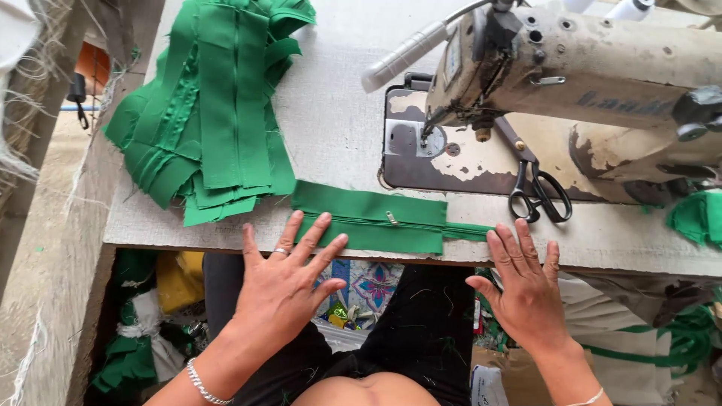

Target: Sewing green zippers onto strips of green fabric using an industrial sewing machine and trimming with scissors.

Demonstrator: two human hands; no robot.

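Observation:
A green fabric piece with a zipper [376, 218] sewn along its middle lies flat at the table's near edge. My left hand [286, 278] is spread flat, its fingertips resting on the piece's left end. My right hand [523, 289] is spread flat too, fingertips at the table edge just right of the zipper tape [468, 231] that sticks out of the fabric. Neither hand grips anything.
A stack of similar green zipper pieces [214, 105] lies at the back left of the table [338, 128]. A worn sewing machine [579, 75] stands at the right, black scissors [538, 192] on its bed. More green cloth [696, 218] sits at the far right.

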